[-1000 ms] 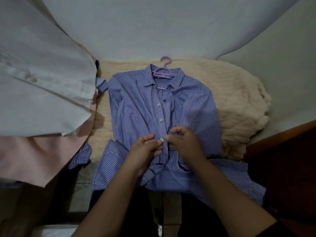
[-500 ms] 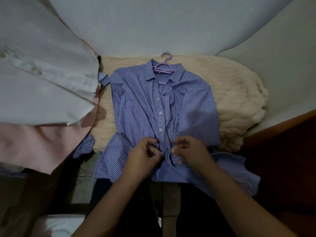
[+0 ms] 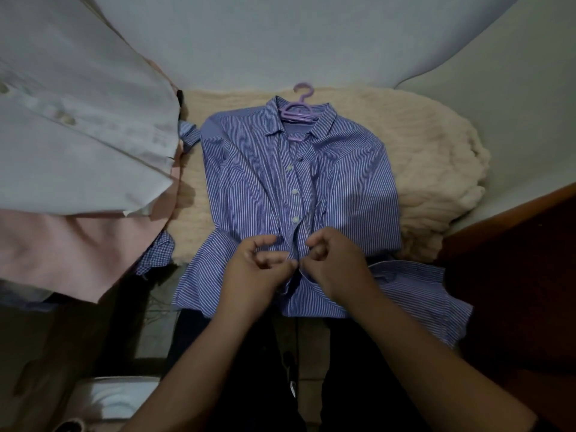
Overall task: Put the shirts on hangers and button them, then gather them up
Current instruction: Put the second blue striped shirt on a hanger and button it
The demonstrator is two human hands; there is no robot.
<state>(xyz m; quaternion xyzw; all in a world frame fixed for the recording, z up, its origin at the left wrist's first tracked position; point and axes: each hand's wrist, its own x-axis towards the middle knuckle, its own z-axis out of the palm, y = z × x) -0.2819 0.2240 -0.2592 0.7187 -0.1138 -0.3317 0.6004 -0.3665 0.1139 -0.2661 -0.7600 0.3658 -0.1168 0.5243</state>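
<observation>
Two hands at placket of striped shirt [image 3: 258,188], low near hem. Left hand [image 3: 258,269] fingers curled, pinching left front edge; right hand [image 3: 336,260] fingers curled, pinching right front edge; hands nearly touching. Three buttons [image 3: 294,191] above hands done up. Shirt flat on cream blanket [image 3: 436,169], collar far side, purple hanger [image 3: 297,112] in neck. White shirt [image 3: 78,120] over pink shirt [image 3: 62,254] hanging at left.

Cream knit blanket [image 3: 430,169] on bed, wood furniture [image 3: 514,244] at rt.
</observation>
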